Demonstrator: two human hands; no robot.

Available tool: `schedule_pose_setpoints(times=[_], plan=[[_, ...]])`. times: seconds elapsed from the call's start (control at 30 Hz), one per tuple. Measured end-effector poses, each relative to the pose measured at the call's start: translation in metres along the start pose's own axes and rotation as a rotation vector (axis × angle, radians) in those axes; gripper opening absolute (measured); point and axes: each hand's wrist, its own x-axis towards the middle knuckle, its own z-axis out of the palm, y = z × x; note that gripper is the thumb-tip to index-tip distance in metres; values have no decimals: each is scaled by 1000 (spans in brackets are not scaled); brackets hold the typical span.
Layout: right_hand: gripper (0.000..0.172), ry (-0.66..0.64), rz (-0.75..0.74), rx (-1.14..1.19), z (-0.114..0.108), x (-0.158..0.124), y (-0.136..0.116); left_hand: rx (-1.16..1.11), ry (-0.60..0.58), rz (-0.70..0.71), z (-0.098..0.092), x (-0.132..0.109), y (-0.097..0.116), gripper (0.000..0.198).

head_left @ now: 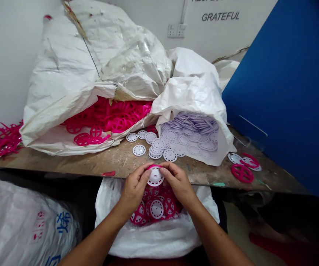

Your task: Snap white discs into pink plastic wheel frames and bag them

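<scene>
White perforated plastic disc, tilted with its face toward the viewer, a magenta ring showing as an arc along its upper edge. The disc is round and has no long axis. It lies between the left hand and the right hand, about equally near each. The hands are together, clamped on its rim from opposite sides, and the arms come in from the lower corners of the view.

Directly below the disc, a heap of magenta wheels with white centres lies in the mouth of an open white woven sack. Beyond them runs the edge of a scarred wooden worktop. Loose white discs lie on it, spilling from a second sack packed with stacked white discs. To the left, a third sack holds a tangle of magenta rings. At the right end of the worktop lie a magenta ring and partly overlapping white discs. A blue panel stands at far right. A filled, printed sack sits at lower left.
</scene>
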Motion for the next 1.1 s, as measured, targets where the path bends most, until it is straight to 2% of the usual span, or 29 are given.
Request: schedule_pose_setpoints(times=[0.1, 0.17, 0.33, 0.43, 0.5, 0.53, 0.57, 0.63, 0.73, 0.77, 0.87, 0.93, 1.0, 1.1], plan=[[18, -58, 48, 145, -1, -4, 6, -185, -130, -160, 1, -6, -4, 44], [21, -107, 37, 118, 0, -9, 10, -197, -164, -198, 1, -9, -9, 41], [20, -139, -4, -171, 3, -20, 10, -137, -163, -239, -1, -18, -21, 37], [23, -236, -62, -354, -9, -12, 0, -78, -323, -266, -14, -21, -17, 41], [24, -186, -131, -524, -23, 3, -2, 58, -377, -215, -32, -16, -10, 44], [25, -111, -162, -617, -30, 13, -1, 159, -340, -166, -44, -11, -7, 43], [27, -24, -185, -704, -37, 23, 3, 273, -255, -104, -57, -4, -3, 40], [34, 110, -201, -838, -47, 42, 16, 491, 4, 50, -87, 18, 2, 29], [40, 171, -212, -907, -54, 59, 36, 631, 391, 234, -132, 60, 3, 19], [41, 173, -213, -901, -56, 61, 41, 631, 457, 249, -145, 73, 2, 18], [47, 181, -166, -841, -60, 66, 48, 575, 512, 230, -170, 103, -6, 10], [49, 174, -122, -793, -63, 70, 49, 509, 500, 213, -173, 110, -11, 6], [47, 165, -90, -734, -66, 73, 48, 412, 486, 197, -167, 108, -14, 6], [44, 190, -48, -621, -67, 75, 47, 219, 446, 151, -146, 92, -13, 17]])
